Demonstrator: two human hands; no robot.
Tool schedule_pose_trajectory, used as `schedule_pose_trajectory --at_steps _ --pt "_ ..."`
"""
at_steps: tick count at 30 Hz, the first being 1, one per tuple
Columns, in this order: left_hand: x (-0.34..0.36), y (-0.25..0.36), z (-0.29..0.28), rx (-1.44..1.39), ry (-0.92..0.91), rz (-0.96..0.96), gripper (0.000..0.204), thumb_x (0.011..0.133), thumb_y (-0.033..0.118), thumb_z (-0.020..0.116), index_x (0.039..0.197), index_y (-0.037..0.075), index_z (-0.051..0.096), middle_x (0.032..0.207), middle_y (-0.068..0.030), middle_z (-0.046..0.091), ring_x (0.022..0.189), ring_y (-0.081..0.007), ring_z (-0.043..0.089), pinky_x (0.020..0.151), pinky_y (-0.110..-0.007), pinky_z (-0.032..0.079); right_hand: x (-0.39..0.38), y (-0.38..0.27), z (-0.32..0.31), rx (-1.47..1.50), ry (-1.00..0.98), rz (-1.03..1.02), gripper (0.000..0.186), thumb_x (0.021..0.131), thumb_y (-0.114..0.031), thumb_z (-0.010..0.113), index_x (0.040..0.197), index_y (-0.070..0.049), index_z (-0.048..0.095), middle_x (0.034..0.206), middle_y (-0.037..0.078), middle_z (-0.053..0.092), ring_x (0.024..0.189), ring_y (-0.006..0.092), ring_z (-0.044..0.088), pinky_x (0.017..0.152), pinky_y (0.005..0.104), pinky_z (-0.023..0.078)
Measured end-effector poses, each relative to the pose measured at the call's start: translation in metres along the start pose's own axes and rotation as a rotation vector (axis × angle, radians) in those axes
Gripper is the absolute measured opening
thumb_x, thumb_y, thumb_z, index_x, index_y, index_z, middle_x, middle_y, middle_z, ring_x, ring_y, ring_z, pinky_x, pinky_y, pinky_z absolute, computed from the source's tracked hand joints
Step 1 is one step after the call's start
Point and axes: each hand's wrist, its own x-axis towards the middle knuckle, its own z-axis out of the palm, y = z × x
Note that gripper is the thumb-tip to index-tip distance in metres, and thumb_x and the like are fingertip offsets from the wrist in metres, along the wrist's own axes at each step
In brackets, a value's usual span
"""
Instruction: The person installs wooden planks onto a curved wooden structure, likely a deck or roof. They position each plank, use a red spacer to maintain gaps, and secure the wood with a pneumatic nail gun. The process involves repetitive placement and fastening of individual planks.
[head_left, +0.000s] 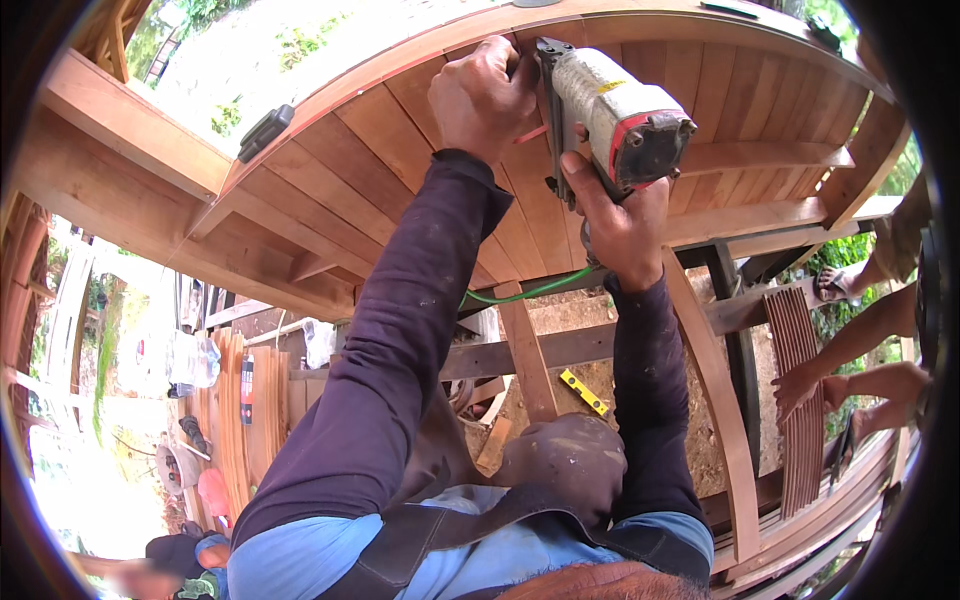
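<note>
My right hand (620,215) is wrapped round the handle of a nail gun (605,95), whose body is pale and worn with a red and black end cap. Its nose points at the upper edge of a curved panel of narrow wooden boards (380,135). From the tool's base a green air hose (540,288) trails off to the left. My left hand (485,95) is curled closed against the same panel edge, just left of the nose. Whatever its fingers may hold is hidden.
A dark handheld object (266,132) rests on the panel's left rim. Below, a yellow spirit level (584,392) lies among wooden beams. At right, another person's hands (800,388) are at a ribbed brown board (797,400). Stacked planks (235,425) and a clear plastic bottle (200,360) are at left.
</note>
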Motion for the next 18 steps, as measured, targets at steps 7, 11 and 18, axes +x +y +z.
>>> schedule_pose_trajectory --at_steps 7,11,18 --pt "-0.003 0.002 -0.004 0.056 -0.007 0.021 0.024 0.087 0.028 0.072 0.074 0.009 0.066 0.063 -0.0145 0.066 0.063 -0.0378 0.067 0.059 -0.046 0.053 0.002 -0.004 -0.001 -0.083 -0.039 0.02 0.021 0.091 -0.017 0.074 0.102 0.001 0.073 0.081 0.014 0.073 0.069 0.0189 0.069 0.065 0.0328 0.052" --pt "-0.002 0.0 -0.003 0.053 0.003 0.049 0.023 0.087 0.028 0.072 0.074 0.01 0.066 0.065 -0.015 0.067 0.064 -0.0379 0.068 0.06 -0.047 0.053 0.0 0.001 0.002 -0.149 -0.046 -0.065 0.027 0.09 -0.01 0.075 0.112 0.003 0.068 0.076 0.001 0.066 0.059 0.0054 0.056 0.052 0.0238 0.042" --pt "0.007 -0.004 0.0 0.068 -0.072 0.017 0.031 0.085 0.038 0.075 0.076 0.01 0.069 0.069 -0.0127 0.069 0.063 -0.0323 0.068 0.06 -0.044 0.051 -0.018 0.006 -0.003 0.275 0.058 0.085 0.021 0.092 -0.014 0.074 0.107 0.001 0.071 0.077 0.004 0.07 0.063 0.0125 0.065 0.055 0.029 0.05"
